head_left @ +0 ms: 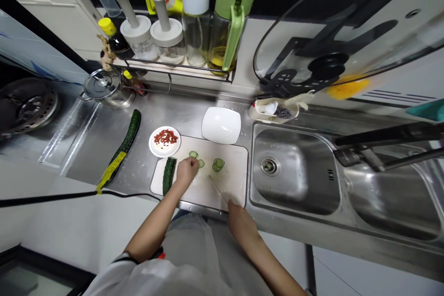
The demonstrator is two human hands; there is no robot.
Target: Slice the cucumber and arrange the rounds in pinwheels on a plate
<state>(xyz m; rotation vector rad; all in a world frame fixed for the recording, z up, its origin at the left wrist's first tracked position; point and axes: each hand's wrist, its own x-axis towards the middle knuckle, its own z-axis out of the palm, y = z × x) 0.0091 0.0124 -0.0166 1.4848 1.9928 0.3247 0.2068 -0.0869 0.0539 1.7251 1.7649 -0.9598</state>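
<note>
On the white cutting board [239,175], my left hand [187,171] is closed, its fingertips pressed together beside loose cucumber slices [201,163]. Whatever those fingers may pinch is hidden. My right hand [239,219] grips a knife [218,188] at the board's front right edge, the blade pointing up and left over the board. A small pile of cucumber slices [218,164] lies right of the middle. The cut piece of cucumber [169,175] rests at the board's left end, left of my left hand.
Behind the board are a white plate [221,125] and a small dish [155,147] of red berries. A whole cucumber [130,134] with yellow tape lies left, near a lidded steel pot [118,97]. A double sink [294,185] is right. Bottles and jars stand on a rack [197,70].
</note>
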